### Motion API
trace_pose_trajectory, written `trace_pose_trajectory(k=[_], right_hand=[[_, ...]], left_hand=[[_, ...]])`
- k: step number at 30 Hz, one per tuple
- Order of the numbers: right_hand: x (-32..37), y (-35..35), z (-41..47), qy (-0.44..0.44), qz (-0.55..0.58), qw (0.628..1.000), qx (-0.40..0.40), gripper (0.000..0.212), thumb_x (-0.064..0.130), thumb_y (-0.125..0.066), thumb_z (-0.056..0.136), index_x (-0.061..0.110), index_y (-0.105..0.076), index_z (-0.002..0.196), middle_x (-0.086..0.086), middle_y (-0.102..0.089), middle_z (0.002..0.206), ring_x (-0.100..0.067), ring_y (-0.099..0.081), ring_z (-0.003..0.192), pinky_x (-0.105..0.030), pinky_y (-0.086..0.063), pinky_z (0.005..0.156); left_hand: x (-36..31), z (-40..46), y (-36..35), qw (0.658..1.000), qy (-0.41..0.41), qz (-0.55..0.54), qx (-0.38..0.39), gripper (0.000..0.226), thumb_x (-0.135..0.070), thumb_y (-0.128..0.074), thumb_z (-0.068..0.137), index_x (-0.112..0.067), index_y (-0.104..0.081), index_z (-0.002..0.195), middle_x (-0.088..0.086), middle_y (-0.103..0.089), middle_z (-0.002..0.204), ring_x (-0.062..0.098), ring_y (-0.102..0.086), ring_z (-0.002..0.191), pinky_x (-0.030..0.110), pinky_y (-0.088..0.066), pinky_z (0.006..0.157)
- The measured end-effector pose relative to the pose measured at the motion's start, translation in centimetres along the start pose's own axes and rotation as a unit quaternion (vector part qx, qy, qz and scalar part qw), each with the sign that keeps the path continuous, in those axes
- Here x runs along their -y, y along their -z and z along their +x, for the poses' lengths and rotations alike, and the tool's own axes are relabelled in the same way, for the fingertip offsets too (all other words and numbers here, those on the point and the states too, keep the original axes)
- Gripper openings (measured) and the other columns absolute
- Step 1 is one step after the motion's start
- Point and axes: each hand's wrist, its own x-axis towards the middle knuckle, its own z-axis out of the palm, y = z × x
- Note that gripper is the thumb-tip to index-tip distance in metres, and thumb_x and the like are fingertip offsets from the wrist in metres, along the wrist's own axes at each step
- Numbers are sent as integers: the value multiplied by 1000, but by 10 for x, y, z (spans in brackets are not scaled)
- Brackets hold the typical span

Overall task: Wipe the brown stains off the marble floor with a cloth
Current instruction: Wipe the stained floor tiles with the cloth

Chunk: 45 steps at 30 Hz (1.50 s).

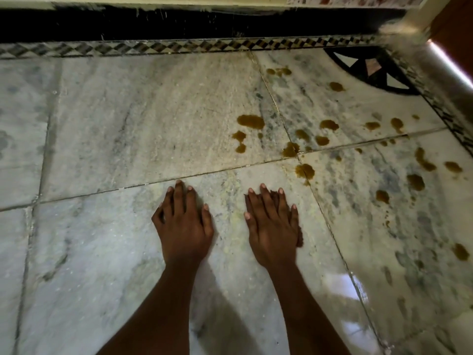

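Both my hands lie flat on the white-grey marble floor point(107, 139), palms down, fingers spread. My left hand point(183, 221) holds nothing. My right hand point(272, 224) is also empty, about a hand's width to the right of the left one. Several brown stains spot the floor ahead and to the right: a large blot point(250, 121), one on the tile joint point(290, 149), one just beyond my right fingertips point(305, 170), and more toward the right edge point(416, 181). No cloth is in view.
A patterned inlay border point(179, 46) runs along the far side below a black skirting point(179, 24). A black-and-white corner inlay point(373, 70) sits at the top right. A wall edge with a bright strip point(448, 62) bounds the right side.
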Motion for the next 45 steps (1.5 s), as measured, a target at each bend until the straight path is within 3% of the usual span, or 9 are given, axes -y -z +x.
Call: trace_pose_trajectory(k=[7, 12, 16, 19, 27, 33, 37, 40, 45], right_hand=[[-1, 3, 0, 13, 21, 1000, -5, 55, 55, -24, 112, 44, -25, 165, 14, -18, 176, -21, -11, 164, -56, -18, 129], [-2, 0, 0, 9, 28, 999, -12, 55, 57, -23, 111, 45, -27, 164, 14, -19, 176, -20, -11, 164, -55, -17, 129], [-1, 1, 0, 8, 38, 999, -10, 55, 59, -21, 111, 46, -27, 164, 16, -18, 176, -17, -8, 165, -54, -16, 130], [-4, -1, 1, 6, 42, 999, -5, 54, 57, -20, 112, 47, -25, 164, 17, -16, 176, -15, -4, 165, -52, -13, 131], [1, -3, 3, -13, 13, 1000, -16, 55, 46, -26, 111, 45, -22, 166, 12, -12, 177, -19, -9, 165, -52, -19, 129], [45, -17, 91, -196, 24, 978, -67, 60, 48, -28, 110, 30, -24, 168, -4, -11, 178, -38, -3, 164, -65, -13, 128], [80, -21, 124, -52, -3, 998, -31, 57, 49, -29, 111, 36, -27, 166, 0, -15, 178, -38, -6, 164, -65, -10, 127], [66, -8, 98, 59, -16, 998, 23, 56, 51, -23, 112, 44, -14, 167, 8, -7, 178, -27, 1, 165, -63, -7, 128], [50, -10, 118, 2, -13, 1000, 16, 57, 54, -22, 111, 42, -18, 167, 7, -7, 178, -28, 0, 165, -64, -5, 129]], left_hand=[[0, 0, 5, 1000, -10, -20, 1, 62, -46, -41, 103, -11, -51, 153, 12, -46, 166, 33, -42, 154, 52, -33, 114], [9, 46, 11, 996, -81, 30, -12, 44, -40, -49, 93, -9, -62, 120, 14, -62, 124, 40, -59, 109, 50, -42, 91], [29, 110, 6, 992, -118, 25, -22, 58, -40, -48, 96, -11, -53, 147, 10, -48, 162, 37, -48, 143, 54, -38, 111], [38, 130, -6, 995, -102, 8, 2, 65, -45, -38, 102, -15, -42, 160, 7, -36, 173, 33, -35, 158, 54, -31, 120], [37, 135, -4, 996, -88, -21, 29, 63, -46, -31, 106, -24, -36, 165, 1, -26, 177, 26, -24, 164, 56, -25, 126], [38, 136, -7, 996, -82, -23, 35, 63, -46, -31, 106, -26, -34, 166, -1, -22, 179, 23, -21, 165, 55, -23, 126], [39, 137, -10, 996, -84, -15, 27, 62, -44, -34, 105, -25, -36, 165, 1, -25, 178, 25, -24, 164, 56, -26, 123], [39, 137, -9, 996, -78, -14, 32, 62, -44, -35, 105, -25, -37, 164, 0, -24, 178, 26, -25, 164, 57, -26, 122], [39, 137, -10, 997, -74, 3, 31, 62, -44, -36, 105, -26, -37, 165, -1, -23, 179, 25, -25, 164, 56, -27, 121]])
